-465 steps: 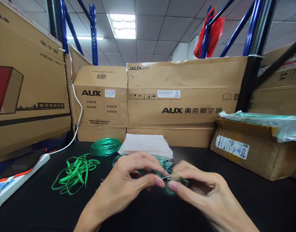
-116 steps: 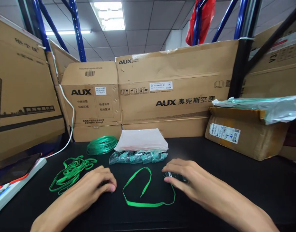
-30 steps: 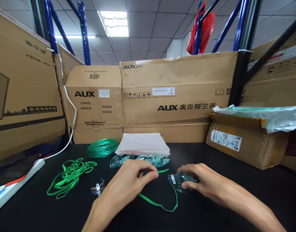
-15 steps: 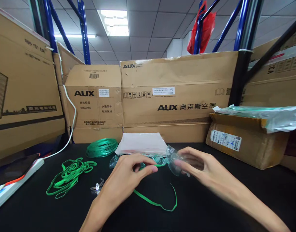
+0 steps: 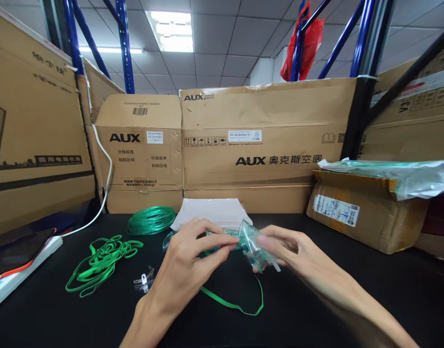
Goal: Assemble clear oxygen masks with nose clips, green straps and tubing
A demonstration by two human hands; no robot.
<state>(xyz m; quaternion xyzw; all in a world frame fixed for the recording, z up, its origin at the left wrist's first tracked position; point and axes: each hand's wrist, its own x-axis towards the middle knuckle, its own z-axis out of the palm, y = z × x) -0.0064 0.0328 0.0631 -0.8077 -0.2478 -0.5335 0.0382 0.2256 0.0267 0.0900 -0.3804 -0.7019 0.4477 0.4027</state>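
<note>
My right hand grips a clear, green-tinted plastic face mask by its side, in front of me. Close to the mask's left edge, the thumb and fingers of my left hand are pinched together on a green elastic strap. The strap's other end curves loosely over the black table below. My fingers cover the spot where strap and mask meet, so whether they are joined is hidden. Behind both hands lie more clear plastic masks, partly covered by my left hand.
Left of my hands lie tangled green straps, a coil of green tubing and small metal clips. A white sheet stack sits behind. An opened cardboard box stands right; a phone rests far left.
The mask in my right hand has tilted and moved left, up to my left fingertips. My left hand's fingers have straightened toward the mask's edge.
</note>
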